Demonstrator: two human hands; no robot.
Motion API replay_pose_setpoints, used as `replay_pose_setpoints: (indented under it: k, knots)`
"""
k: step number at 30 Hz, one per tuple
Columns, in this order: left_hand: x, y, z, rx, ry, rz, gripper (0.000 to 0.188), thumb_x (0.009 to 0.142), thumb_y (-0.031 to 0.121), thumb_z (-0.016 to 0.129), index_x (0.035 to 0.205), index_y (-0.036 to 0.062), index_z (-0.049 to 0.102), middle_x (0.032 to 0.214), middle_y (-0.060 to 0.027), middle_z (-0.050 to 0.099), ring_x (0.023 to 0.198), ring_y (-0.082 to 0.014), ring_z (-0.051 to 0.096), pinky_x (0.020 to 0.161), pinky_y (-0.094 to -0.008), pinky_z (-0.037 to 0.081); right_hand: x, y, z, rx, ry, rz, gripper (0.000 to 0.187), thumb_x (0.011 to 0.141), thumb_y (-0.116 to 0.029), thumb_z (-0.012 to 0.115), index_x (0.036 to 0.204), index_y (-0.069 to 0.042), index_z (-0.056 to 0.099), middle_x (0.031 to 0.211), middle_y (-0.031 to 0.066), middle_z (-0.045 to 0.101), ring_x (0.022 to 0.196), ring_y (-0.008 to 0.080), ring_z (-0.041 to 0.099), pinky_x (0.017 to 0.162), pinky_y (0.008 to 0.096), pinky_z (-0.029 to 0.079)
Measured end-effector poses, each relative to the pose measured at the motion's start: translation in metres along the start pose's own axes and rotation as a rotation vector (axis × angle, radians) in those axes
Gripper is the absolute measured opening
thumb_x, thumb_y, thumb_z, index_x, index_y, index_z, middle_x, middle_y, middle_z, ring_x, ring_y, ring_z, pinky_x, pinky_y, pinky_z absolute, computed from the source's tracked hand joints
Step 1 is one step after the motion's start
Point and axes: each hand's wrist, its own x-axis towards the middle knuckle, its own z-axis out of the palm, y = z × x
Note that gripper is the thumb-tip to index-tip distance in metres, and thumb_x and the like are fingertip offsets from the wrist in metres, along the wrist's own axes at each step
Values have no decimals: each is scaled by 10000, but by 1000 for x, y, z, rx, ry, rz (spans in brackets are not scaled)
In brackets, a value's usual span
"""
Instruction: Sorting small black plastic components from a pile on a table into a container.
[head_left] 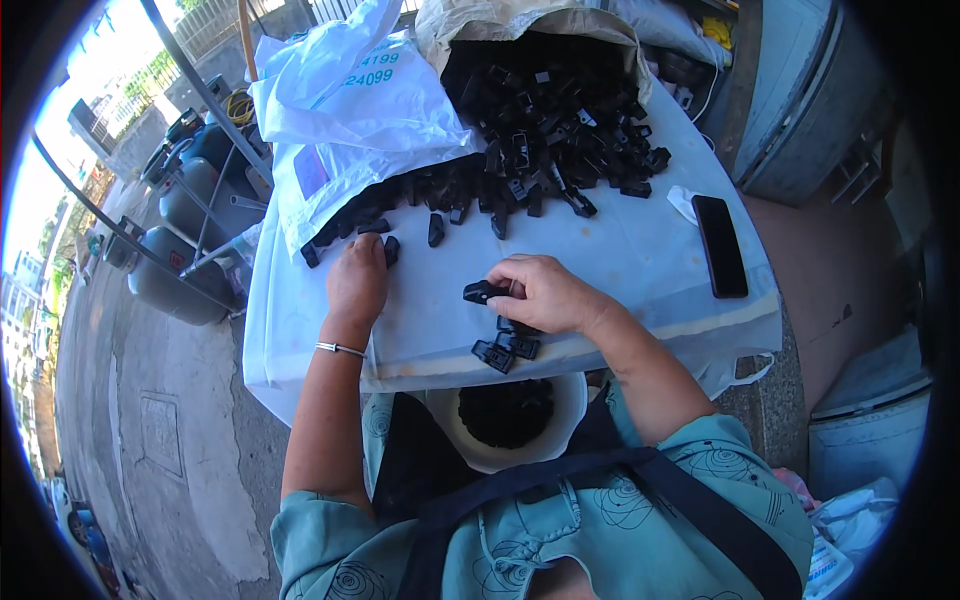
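My right hand (545, 290) pinches a small black plastic part (480, 292) between thumb and fingers, just above the white-covered table (620, 250). Close below that hand, several similar black parts (493, 355) lie near the table's front edge. My left hand (357, 275) is closed at the near side of the pile, its fingertips mostly hidden from above. One black part (391, 250) shows against its thumb side, and another (374, 226) lies at its fingertips. A large heap of black plastic parts (550, 140) spills across the far half of the table.
A white woven sack (370, 110) and a brown paper-lined sack (530, 22) lie open at the back. A dark phone (719, 245) rests at the right edge. Below the front edge, a white bucket (572, 405) holds black pieces. Grey gas cylinders (175, 275) stand left.
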Motion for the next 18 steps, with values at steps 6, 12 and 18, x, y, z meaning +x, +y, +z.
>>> replay_pose_setpoints:
  k: [6, 12, 18]
  knots:
    - [-14, 17, -2, -108, 82, 149, 248, 887, 174, 638, 1092, 35, 619, 964, -145, 674, 887, -332, 655, 795, -402, 517, 3, 29, -14, -113, 404, 48, 256, 817, -82, 680, 1037, 13, 590, 930, 125, 598, 756, 223, 620, 696, 329, 520]
    - [-28, 48, 2, -500, -333, 283, 237, 871, 112, 653, 1092, 30, 641, 1130, -138, 629, 961, -295, 648, 799, -357, 526, -3, 21, -6, -24, 289, -86, 264, 832, -65, 652, 1077, -4, 577, 970, 139, 609, 818, 255, 632, 735, 345, 522]
    - [-29, 36, 15, -370, -38, 448, 303, 858, 125, 677, 1147, 45, 630, 1141, -139, 618, 962, -252, 649, 807, -353, 531, 0, 19, 1, -110, 285, -118, 345, 826, -51, 648, 1161, -34, 570, 1044, 153, 622, 931, 320, 638, 827, 397, 525]
